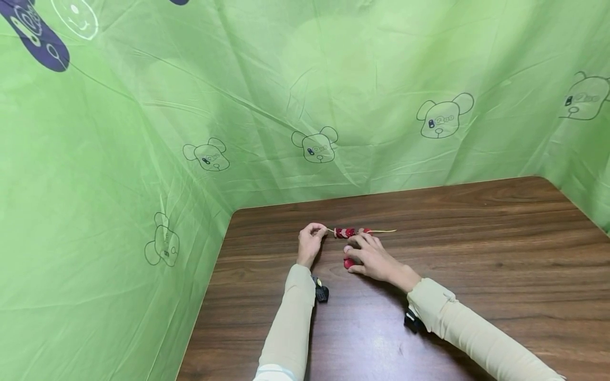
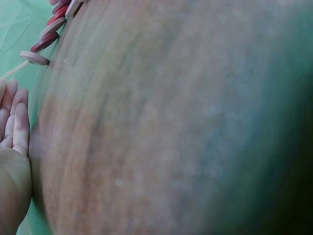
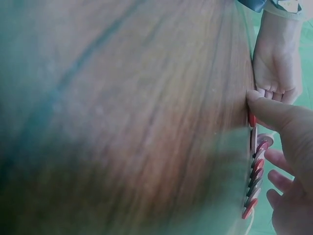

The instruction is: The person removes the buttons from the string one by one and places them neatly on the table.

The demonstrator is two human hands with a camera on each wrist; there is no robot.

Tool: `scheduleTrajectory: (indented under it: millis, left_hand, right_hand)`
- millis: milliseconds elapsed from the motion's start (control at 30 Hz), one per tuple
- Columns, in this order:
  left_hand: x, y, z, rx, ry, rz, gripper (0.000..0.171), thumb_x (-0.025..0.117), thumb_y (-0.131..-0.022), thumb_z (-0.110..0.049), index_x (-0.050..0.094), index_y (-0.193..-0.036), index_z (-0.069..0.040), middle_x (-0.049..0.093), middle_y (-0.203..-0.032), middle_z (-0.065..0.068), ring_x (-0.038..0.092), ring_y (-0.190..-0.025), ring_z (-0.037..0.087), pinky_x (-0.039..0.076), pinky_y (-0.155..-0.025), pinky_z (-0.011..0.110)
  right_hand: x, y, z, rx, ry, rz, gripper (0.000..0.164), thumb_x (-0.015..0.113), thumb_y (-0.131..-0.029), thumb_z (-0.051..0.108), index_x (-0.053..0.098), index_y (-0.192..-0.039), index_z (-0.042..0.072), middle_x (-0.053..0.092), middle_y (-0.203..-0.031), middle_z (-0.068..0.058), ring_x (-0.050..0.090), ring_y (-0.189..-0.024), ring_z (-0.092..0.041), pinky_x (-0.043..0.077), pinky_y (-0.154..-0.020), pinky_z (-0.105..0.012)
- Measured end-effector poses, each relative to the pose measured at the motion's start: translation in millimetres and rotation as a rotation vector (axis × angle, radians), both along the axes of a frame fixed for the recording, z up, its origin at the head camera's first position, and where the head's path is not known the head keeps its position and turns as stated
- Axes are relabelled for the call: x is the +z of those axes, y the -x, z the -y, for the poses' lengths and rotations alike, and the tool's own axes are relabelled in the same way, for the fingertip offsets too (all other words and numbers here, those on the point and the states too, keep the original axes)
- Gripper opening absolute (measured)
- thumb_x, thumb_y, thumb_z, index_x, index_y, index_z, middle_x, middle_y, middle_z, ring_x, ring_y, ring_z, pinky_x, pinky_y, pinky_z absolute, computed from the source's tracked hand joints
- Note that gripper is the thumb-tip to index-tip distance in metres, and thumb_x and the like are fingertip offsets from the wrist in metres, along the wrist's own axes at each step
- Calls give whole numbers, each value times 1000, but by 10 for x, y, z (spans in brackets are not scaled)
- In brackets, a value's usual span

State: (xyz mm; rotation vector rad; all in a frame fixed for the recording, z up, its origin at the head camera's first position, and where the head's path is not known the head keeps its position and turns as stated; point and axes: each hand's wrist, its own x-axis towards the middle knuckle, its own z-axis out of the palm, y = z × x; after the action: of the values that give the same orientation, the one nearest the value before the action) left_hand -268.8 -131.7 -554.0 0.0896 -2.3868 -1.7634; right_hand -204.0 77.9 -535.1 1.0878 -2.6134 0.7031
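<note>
My left hand (image 1: 311, 244) pinches one end of a pale yellow string (image 1: 330, 230) between thumb and fingertips. Flat round beads (image 1: 344, 233) in red, dark red and pink are threaded on it in a row, and its other end lies free to the right. Close by, my right hand (image 1: 376, 260) reaches over the table with thumb and fingers spread and bent. Under its fingertips lie a loose red bead (image 1: 349, 263) and a loose pink bead (image 1: 347, 248). The right wrist view shows the thumb at the red bead (image 3: 252, 119); no firm grip is visible.
The brown wooden table (image 1: 476, 254) extends far to the right and toward the front. Green fabric (image 1: 267, 106) with printed bear heads hangs along its back and sides. A black device (image 1: 321, 290) is strapped at each wrist, by the sleeve cuffs.
</note>
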Motion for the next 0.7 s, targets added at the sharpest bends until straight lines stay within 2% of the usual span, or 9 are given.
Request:
scheduleTrajectory:
  millis: [200,333,467,700]
  left_hand:
    - [11,-7,-4,2,3,7,6,67,-89,-14,70,-87,-9,73,-83,7,67,-81,19,47,-70,21]
    - [20,-12,0,-5,-5,9,6,68,-89,-14,70,-87,-9,73,-84,7,68,-82,21,47,-70,21]
    - [28,-17,6,-9,-15,13,6,67,-89,-14,70,-87,-9,73,-85,9,68,-84,24,48,-70,22]
    - [21,-12,14,-18,-26,5,8,68,-88,-15,70,-86,-8,73,-85,11,68,-84,25,47,-70,21]
  right_hand:
    - [-2,10,4,-12,38,22,27,77,-79,32,69,-101,18,55,-125,-17,42,-122,-42,33,-93,-58]
    - [29,41,-13,-35,82,38,26,78,-78,31,70,-99,17,55,-125,-16,42,-122,-40,31,-95,-57]
    - [72,101,-58,-90,109,35,26,79,-77,29,70,-98,16,56,-125,-16,43,-120,-34,31,-95,-53]
    - [100,214,-173,-208,138,31,25,78,-79,23,70,-101,13,57,-123,-15,44,-118,-37,31,-95,-54]
